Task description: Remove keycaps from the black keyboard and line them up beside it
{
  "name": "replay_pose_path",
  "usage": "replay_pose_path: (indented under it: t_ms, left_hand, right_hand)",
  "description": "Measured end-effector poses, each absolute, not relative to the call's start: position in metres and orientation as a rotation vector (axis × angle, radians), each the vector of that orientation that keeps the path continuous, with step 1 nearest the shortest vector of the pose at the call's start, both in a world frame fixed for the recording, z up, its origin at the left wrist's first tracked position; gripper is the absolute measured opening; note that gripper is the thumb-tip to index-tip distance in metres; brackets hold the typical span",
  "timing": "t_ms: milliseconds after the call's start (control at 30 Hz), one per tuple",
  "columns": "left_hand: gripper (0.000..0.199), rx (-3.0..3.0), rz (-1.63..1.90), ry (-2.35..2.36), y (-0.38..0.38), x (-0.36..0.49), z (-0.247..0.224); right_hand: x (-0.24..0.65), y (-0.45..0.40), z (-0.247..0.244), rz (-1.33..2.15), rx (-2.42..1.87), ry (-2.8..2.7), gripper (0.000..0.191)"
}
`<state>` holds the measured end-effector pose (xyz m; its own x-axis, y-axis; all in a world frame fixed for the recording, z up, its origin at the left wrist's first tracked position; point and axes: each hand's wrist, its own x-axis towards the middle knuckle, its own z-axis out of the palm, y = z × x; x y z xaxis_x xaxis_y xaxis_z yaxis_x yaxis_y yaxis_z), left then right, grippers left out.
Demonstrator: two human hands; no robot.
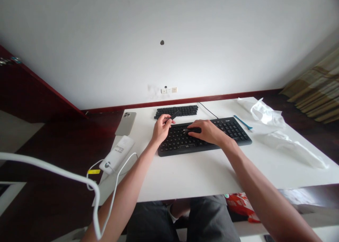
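A black keyboard (pixel 203 136) lies on the white table in front of me, with a pale-outlined gap in its bottom row where a long key would sit. Between the fingertips of my left hand (pixel 160 128) is a slim black bar, raised over the keyboard's back left corner. My right hand (pixel 205 131) is over the middle of the keys, its fingers closed round a black-handled tool (pixel 194 129) with a pale tip pointing left; its exact kind is unclear. Behind the keyboard lie rows of black keycaps (pixel 189 110).
At the left are a phone (pixel 126 123) and a white power strip (pixel 119 153) with a white cable (pixel 96 199) crossing near my left arm. On the right, a blue stick-like tool (pixel 243 122) and crumpled white plastic (pixel 267 113) lie on the table (pixel 185 178).
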<state>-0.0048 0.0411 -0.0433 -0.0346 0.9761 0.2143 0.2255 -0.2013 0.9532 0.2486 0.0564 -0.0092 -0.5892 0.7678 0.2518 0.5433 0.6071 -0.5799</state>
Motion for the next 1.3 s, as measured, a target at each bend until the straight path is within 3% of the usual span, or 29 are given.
replay_pose_path:
  t_ms: [133, 400, 700, 900, 1300]
  left_hand:
    - [0.023, 1.510, 1.285, 1.273, 0.041, -0.006, -0.043]
    - [0.012, 1.931, 1.148, 1.307, 0.023, 0.008, -0.037]
    - [0.014, 1.821, 1.118, 1.216, 0.023, 0.007, -0.032]
    - [0.034, 1.818, 1.117, 1.221, 0.022, -0.001, -0.027]
    - [0.022, 1.391, 1.714, 1.692, 0.060, -0.059, -0.061]
  right_hand:
    - [0.242, 0.053, -0.010, 0.617, -0.987, -2.248, 0.020]
    - [0.227, 0.046, -0.010, 0.495, -0.880, -2.164, 0.016]
    - [0.220, 0.045, -0.016, 0.450, -0.892, -2.250, 0.007]
    - [0.222, 0.047, -0.019, 0.410, -0.913, -2.232, 0.011]
    - [0.216, 0.106, -0.004, 0.315, -1.056, -2.475, 0.010]
